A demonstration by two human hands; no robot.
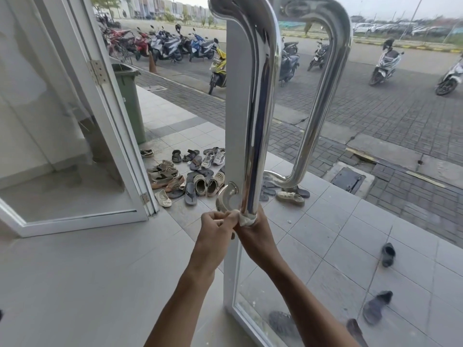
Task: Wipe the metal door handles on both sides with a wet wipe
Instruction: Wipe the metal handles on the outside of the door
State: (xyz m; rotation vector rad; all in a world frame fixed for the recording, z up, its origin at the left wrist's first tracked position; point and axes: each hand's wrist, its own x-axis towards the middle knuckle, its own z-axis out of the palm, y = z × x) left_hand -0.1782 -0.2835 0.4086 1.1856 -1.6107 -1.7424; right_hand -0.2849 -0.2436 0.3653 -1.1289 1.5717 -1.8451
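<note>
Both hands worked at bottom bend of near polished chrome tubular door handle (260,108). Right hand (253,231) wrapped white wet wipe (246,219) round tube's lower end. Left hand (216,227) pinched wipe's loose edge, fingers curled. Judged: near handle's shaft gleamed, possibly nearly finished. Far matching chrome handle (323,96) behind glass untouched by either hand, likely remaining.

A building entrance facing a street: white-framed glass door (233,284), scattered sandals and shoes (190,176) on tiled porch (325,221), parked motorbikes (170,46).
</note>
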